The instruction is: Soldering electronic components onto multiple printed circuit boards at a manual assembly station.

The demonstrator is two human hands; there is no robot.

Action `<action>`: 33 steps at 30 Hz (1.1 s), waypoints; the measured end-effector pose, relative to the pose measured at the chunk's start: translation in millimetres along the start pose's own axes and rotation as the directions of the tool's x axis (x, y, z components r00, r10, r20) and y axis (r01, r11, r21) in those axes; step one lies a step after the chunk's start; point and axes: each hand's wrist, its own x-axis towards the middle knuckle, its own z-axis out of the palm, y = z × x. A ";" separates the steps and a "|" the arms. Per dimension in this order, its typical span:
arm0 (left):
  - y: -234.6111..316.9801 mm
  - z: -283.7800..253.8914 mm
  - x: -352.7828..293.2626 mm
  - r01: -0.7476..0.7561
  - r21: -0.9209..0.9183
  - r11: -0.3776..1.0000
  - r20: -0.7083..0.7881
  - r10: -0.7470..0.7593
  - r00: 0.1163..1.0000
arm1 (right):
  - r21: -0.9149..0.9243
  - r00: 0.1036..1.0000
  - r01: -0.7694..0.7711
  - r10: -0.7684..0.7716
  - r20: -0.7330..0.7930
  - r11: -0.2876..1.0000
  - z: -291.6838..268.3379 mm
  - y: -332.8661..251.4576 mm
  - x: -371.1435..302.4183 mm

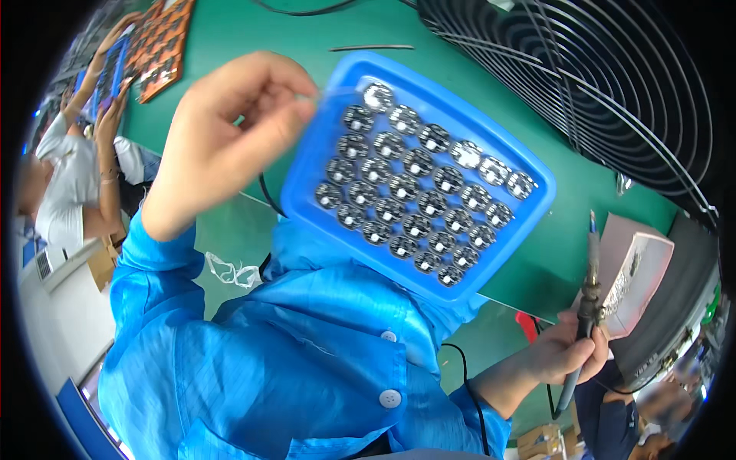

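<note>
My left hand (238,130) is raised over the upper left edge of a blue plastic tray (295,172), its fingers pinched. A thin, pale solder wire (341,93) juts from the fingertips toward the tray's corner. Rows of small round black circuit boards (404,186), each with a white spot in the middle, fill the tray. At the lower right my right hand (571,353) grips a soldering iron (591,299) by its dark handle. The iron's tip points up, apart from the tray and beside an open pinkish box.
A large black fan with a wire guard (583,69) stands at the upper right. The open pinkish box (640,284) holds greyish bits. A thin metal rod (372,48) lies on the green table (253,31). Orange trays (161,50) and a co-worker (73,184) are at the left.
</note>
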 end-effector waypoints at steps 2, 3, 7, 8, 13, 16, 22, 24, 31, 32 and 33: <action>-25.6 -17.3 -8.0 0.160 -0.012 0.987 -0.106 -0.160 0.981 | 0.021 0.991 -0.096 0.097 -0.092 0.995 -0.9 -2.7 -1.7; -38.3 -26.0 -11.3 0.190 0.033 0.981 -0.144 -0.184 0.972 | 0.086 0.982 -0.145 0.154 -0.109 0.986 -1.6 -5.0 -0.5; -77.2 -43.6 -33.2 0.300 0.058 0.952 -0.191 -0.285 0.939 | 0.274 0.894 -0.307 0.375 -0.245 0.912 -3.6 -17.3 10.5; -84.0 -41.3 -37.7 0.260 -0.063 0.964 -0.179 -0.267 0.947 | 0.331 0.881 -0.313 0.403 -0.249 0.890 -4.7 -19.6 14.3; -85.9 -23.4 -53.1 0.407 -0.475 0.780 -0.031 -0.478 0.878 | 0.612 0.813 -0.401 0.573 -0.105 0.682 -17.4 -21.2 32.1; -72.8 -1.2 -52.6 0.259 -0.192 0.947 0.007 -0.263 0.965 | 0.805 0.810 -0.417 0.574 0.118 0.423 -25.2 -16.3 39.4; -51.6 19.8 -45.1 0.011 0.057 0.998 0.122 -0.018 0.992 | 0.964 0.673 -0.265 0.720 0.169 0.022 -19.7 -12.4 49.1; -52.0 24.5 -42.1 0.012 0.046 0.999 0.081 -0.015 0.997 | 0.972 0.649 -0.233 0.739 0.183 -0.036 -16.2 -10.7 50.2; -58.6 38.9 -40.5 0.242 -0.346 0.907 0.116 -0.214 0.970 | 0.994 0.595 -0.082 0.803 -0.012 0.076 -23.6 14.4 71.5; -58.6 41.1 -42.4 0.205 -0.413 0.887 0.115 -0.173 0.978 | 0.998 0.602 -0.060 0.798 0.012 0.031 -24.8 17.8 76.6; -59.1 43.1 -45.7 0.191 -0.461 0.866 0.114 -0.156 0.981 | 0.995 0.617 -0.072 0.787 -0.007 0.065 -25.2 21.1 82.3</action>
